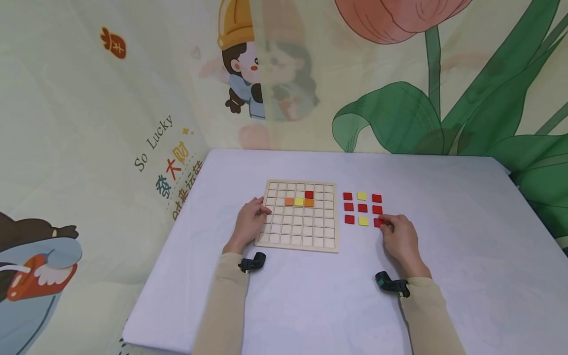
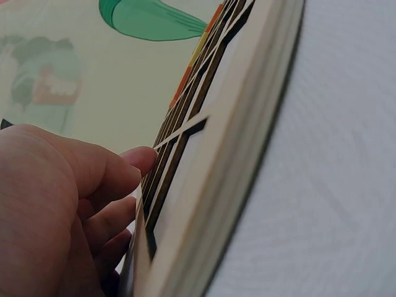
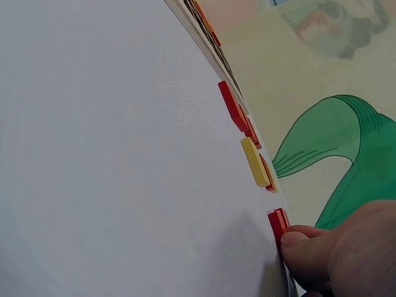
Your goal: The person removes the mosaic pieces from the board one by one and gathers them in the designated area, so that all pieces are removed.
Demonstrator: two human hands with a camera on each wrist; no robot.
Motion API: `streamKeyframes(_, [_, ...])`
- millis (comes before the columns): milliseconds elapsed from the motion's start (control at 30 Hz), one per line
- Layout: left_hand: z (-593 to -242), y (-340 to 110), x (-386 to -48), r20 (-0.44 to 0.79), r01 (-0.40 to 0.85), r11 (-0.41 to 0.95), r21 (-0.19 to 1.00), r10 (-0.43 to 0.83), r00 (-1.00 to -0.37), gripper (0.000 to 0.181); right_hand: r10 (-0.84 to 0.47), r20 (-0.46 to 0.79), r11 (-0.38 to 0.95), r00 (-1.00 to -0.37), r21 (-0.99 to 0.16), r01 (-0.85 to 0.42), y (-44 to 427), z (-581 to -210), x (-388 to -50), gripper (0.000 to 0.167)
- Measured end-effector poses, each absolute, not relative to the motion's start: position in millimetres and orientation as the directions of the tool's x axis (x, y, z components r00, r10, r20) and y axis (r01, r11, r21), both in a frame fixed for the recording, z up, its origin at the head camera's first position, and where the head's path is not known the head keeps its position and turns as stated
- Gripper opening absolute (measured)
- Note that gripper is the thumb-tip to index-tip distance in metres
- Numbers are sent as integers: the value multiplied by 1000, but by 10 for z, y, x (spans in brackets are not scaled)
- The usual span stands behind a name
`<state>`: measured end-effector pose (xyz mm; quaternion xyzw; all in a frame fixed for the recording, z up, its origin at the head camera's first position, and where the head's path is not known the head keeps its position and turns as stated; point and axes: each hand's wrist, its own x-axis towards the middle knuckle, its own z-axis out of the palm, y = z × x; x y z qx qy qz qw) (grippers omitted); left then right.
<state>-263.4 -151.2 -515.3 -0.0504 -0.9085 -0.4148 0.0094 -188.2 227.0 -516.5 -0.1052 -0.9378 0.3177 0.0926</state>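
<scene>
A square wooden grid board lies on the white table. In its upper part sit a red tile, a yellow tile and two orange tiles. My left hand rests at the board's left edge with relaxed fingers touching it, as the left wrist view also shows. To the board's right, loose red and yellow tiles stand in three rows of three. My right hand pinches the red tile at the near right corner of that group, between thumb and forefinger. The fingers partly cover this tile.
Loose neighbours include a yellow tile and a red tile in the same near row. White cloth covers the table. Behind it hangs a printed backdrop. Each wrist wears a small black camera.
</scene>
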Motion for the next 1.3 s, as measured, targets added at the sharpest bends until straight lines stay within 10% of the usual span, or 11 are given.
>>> streamKeyframes(1300, [-5110, -1502, -2618, 58, 93, 645, 759, 75, -995, 18, 450, 178, 528, -875, -843, 100, 2013, -5150, -1899, 31])
